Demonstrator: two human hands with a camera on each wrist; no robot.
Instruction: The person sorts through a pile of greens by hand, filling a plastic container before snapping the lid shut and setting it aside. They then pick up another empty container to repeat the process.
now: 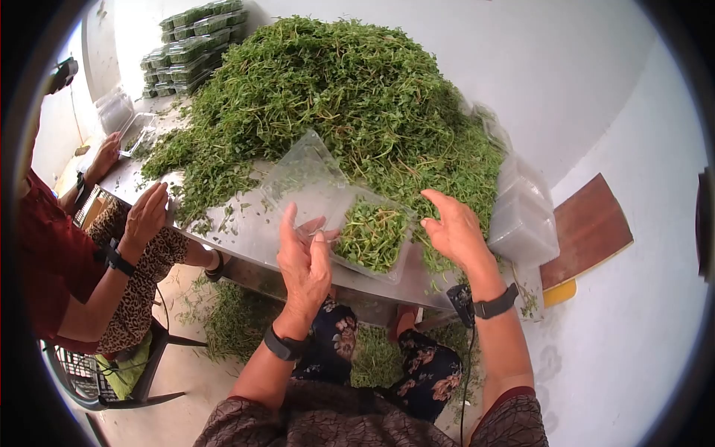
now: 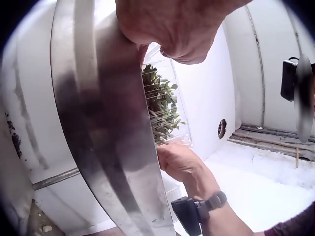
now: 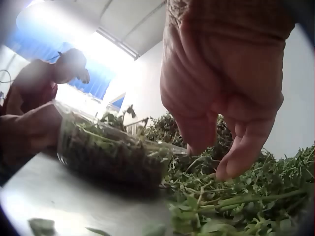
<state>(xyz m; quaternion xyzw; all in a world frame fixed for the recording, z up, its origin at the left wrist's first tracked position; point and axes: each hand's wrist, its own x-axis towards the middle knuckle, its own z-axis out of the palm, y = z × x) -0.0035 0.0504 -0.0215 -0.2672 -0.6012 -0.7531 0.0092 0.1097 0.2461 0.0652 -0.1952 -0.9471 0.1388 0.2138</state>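
A clear plastic box (image 1: pixel 372 237) filled with green leafy stems lies at the table's front edge, its clear lid (image 1: pixel 307 175) folded back to the upper left. My left hand (image 1: pixel 305 261) holds the box's left side near the hinge, thumb and fingers around it. Just right of the box, my right hand (image 1: pixel 458 231) hovers beside the heap, fingers extended and holding nothing. In the right wrist view, the right hand (image 3: pixel 226 88) has its fingertips over loose greens (image 3: pixel 236 191), close to the box (image 3: pixel 113 147).
A large heap of greens (image 1: pixel 320 89) covers the table (image 1: pixel 242 242). Filled boxes (image 1: pixel 190 52) are stacked at the back left, empty clear boxes (image 1: pixel 523 216) at the right. Another person's hand (image 1: pixel 147 216) is at the left, near a dark chair (image 1: pixel 160 343).
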